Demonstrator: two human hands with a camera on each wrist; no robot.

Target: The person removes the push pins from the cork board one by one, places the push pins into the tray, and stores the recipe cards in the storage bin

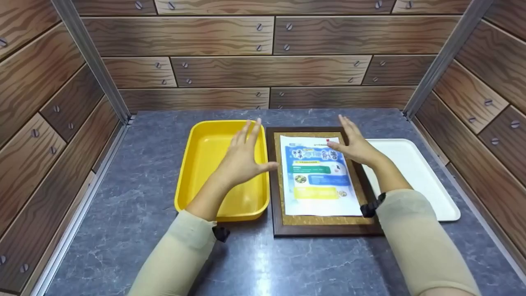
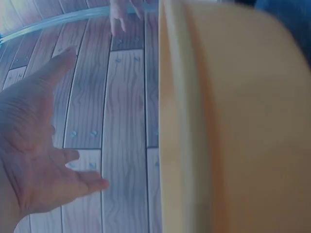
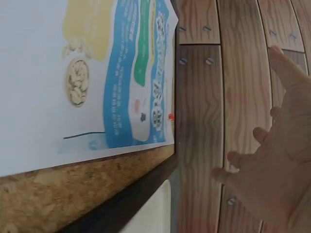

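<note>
A printed poster sheet (image 1: 316, 205) lies on a framed cork board (image 1: 324, 231) in the middle of the table, with a red pushpin (image 1: 328, 140) at its top edge. My right hand (image 1: 356, 147) hovers over the board's upper right, fingers spread and holding nothing. To the left, my left hand (image 1: 242, 160) is above the right side of a yellow tray (image 1: 201, 172), fingers apart and thumb pointing toward the board. In the left wrist view the tray's wall (image 2: 262, 107) fills the right side, apart from that hand. The right wrist view shows the poster (image 3: 34, 97) close up.
A white tray (image 1: 415, 176) lies right of the board, partly behind my right forearm. Wood-patterned walls (image 1: 230, 37) enclose the dark marbled table (image 1: 135, 172) at the back and both sides, with metal posts (image 1: 92, 61) in the corners.
</note>
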